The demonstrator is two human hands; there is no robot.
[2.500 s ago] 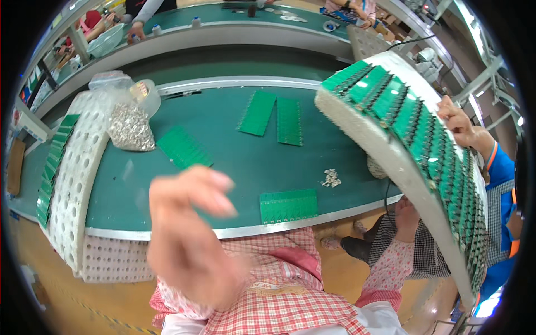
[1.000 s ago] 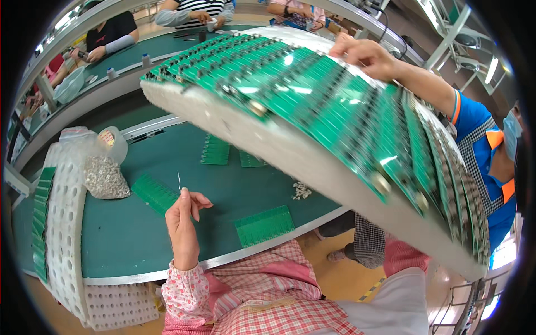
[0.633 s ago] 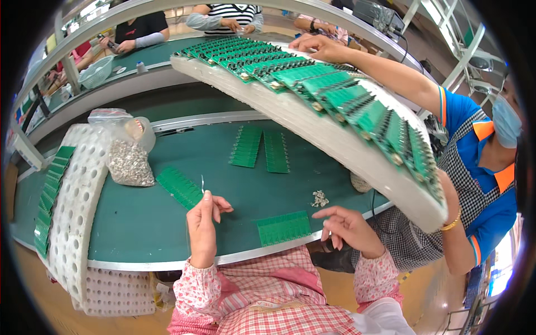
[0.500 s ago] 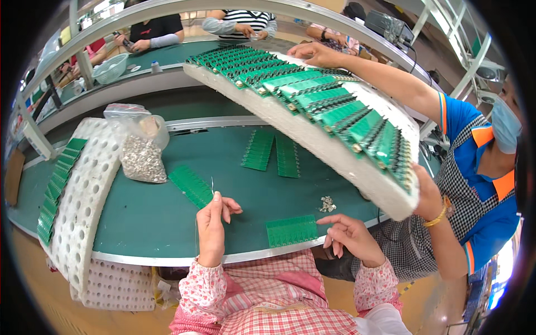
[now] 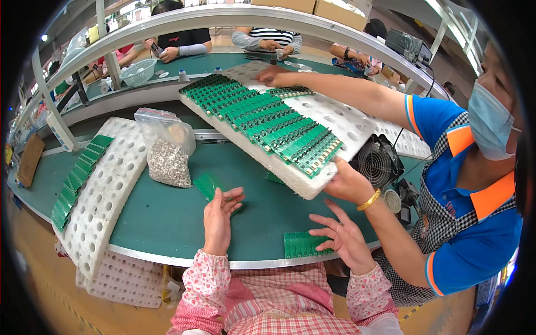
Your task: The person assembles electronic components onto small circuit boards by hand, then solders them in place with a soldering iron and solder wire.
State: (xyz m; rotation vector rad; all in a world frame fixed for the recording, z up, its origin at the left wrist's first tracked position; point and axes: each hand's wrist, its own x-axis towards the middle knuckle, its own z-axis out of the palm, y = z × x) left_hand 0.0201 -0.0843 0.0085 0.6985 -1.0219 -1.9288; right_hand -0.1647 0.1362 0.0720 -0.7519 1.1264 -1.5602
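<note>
My left hand (image 5: pixel 218 221) is raised over the green mat, its fingers loosely apart and nothing visible in them. Just beyond its fingertips lies a green circuit board (image 5: pixel 206 185), partly hidden by the hand. My right hand (image 5: pixel 347 239) has its fingers spread and holds nothing. Beneath its fingertips, at the near table edge, is another green circuit board panel (image 5: pixel 300 245). Ahead, a co-worker's two hands hold a tilted white foam slab (image 5: pixel 296 177) over the table. Rows of green circuit boards (image 5: pixel 254 114) with black parts cover much of it.
A clear bag of small metal parts (image 5: pixel 169 162) stands left of centre. Beside it, a holed foam slab (image 5: pixel 106 184) carries green boards (image 5: pixel 78 178) and overhangs the table edge. A black fan (image 5: pixel 379 161) sits right. The co-worker (image 5: pixel 452 212) leans in there; a metal rail (image 5: pixel 223 21) crosses the back.
The co-worker's loaded foam slab has moved left and flatter, now hiding most of the boards behind it. My left fingers have loosened; the thin wire there no longer shows. My right fingers have spread and lifted.
</note>
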